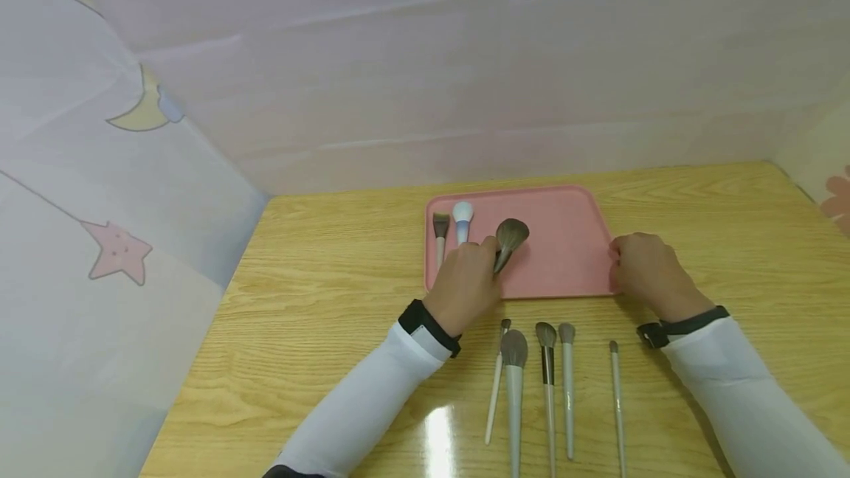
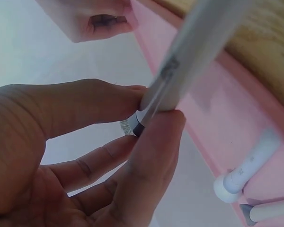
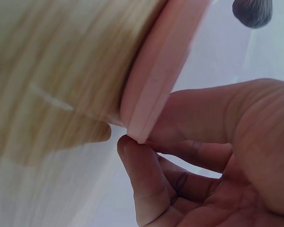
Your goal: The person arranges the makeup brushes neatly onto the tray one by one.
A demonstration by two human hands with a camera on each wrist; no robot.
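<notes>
A pink tray lies on the wooden table. My left hand is over the tray's near left part and pinches the handle of a large fluffy grey brush, whose head points away over the tray. In the left wrist view the thumb and forefinger of that left hand clamp the pale handle. My right hand grips the tray's right edge. The right wrist view shows the right hand pinching the tray's rim.
Two brushes lie in the tray's left end: a flat brown one and a white-headed blue one. Several more brushes lie side by side on the table in front of the tray. Pale fabric walls close in the table at the back and sides.
</notes>
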